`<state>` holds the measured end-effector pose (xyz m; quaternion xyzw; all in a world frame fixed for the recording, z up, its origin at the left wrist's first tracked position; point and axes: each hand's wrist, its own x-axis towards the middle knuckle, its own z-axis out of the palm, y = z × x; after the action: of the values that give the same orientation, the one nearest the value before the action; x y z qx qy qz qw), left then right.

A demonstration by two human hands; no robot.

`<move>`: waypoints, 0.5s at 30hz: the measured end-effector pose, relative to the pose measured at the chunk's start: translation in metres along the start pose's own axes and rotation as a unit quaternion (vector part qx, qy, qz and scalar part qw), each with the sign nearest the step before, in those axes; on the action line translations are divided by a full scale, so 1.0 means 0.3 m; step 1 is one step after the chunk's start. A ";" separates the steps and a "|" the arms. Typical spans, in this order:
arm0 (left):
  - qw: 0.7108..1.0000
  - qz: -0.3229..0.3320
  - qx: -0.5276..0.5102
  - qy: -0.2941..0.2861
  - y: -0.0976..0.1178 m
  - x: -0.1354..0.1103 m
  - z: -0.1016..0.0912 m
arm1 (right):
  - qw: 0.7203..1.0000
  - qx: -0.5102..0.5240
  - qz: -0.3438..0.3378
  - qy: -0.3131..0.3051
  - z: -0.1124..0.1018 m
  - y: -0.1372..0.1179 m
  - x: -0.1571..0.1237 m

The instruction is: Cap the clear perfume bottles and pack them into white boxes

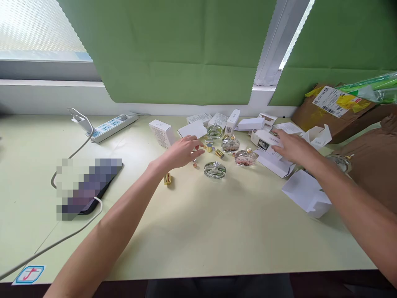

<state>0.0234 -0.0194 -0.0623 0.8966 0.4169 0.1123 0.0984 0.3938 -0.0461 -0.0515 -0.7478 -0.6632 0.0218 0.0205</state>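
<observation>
My left hand [182, 151] reaches over the pale table, fingers loosely curled, fingertips close to a small gold cap [209, 147]. Whether it touches the cap is unclear. My right hand [291, 147] lies flat with fingers stretched out on a white open box [266, 140]. Between the hands stand several round glass perfume bottles: a clear one [214, 170], a pinkish one [245, 157], another [230, 144] and a greenish one [215, 131]. A second gold cap [219, 154] lies beside them, a third [167, 179] below my left wrist.
White cartons [161, 132] and flattened boxes [306, 192] lie scattered at the back and right. A power strip [113, 126] with cable sits at back left, a phone [89, 188] on a cord at left. Cardboard packages [335, 111] fill the right corner. Another bottle [341, 162] stands behind my right forearm.
</observation>
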 end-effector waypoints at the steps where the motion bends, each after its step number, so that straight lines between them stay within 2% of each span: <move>1: 1.000 0.002 -0.002 0.014 0.006 -0.001 -0.008 | 1.000 0.002 0.004 0.013 -0.016 0.009 -0.003; 3: 0.999 0.007 -0.010 0.040 0.027 -0.005 -0.026 | 0.998 0.029 0.017 0.045 -0.051 0.031 -0.022; 5: 0.998 0.017 -0.023 0.062 0.058 -0.009 -0.046 | 0.989 0.117 0.034 0.085 -0.086 0.058 -0.064; 7: 0.996 0.030 -0.040 0.077 0.097 -0.015 -0.063 | 0.956 0.261 0.054 0.125 -0.118 0.079 -0.133; 9: 0.994 0.046 -0.059 0.083 0.142 -0.024 -0.077 | 0.910 0.387 0.067 0.136 -0.136 0.081 -0.221; 10: 0.993 0.054 -0.070 0.084 0.165 -0.029 -0.083 | 0.885 0.444 0.073 0.120 -0.138 0.071 -0.267; 13: 0.986 0.073 -0.120 0.090 0.236 -0.051 -0.099 | 0.800 0.591 0.106 0.011 -0.118 -0.003 -0.380; 15: 0.980 0.100 -0.160 0.064 0.279 -0.069 -0.109 | 0.737 0.664 0.113 -0.064 -0.090 -0.072 -0.426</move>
<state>0.0618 -0.0856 -0.0110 0.8975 0.3074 0.2436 0.2019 0.3588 -0.1704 -0.0227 -0.6108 -0.3908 0.5067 0.4663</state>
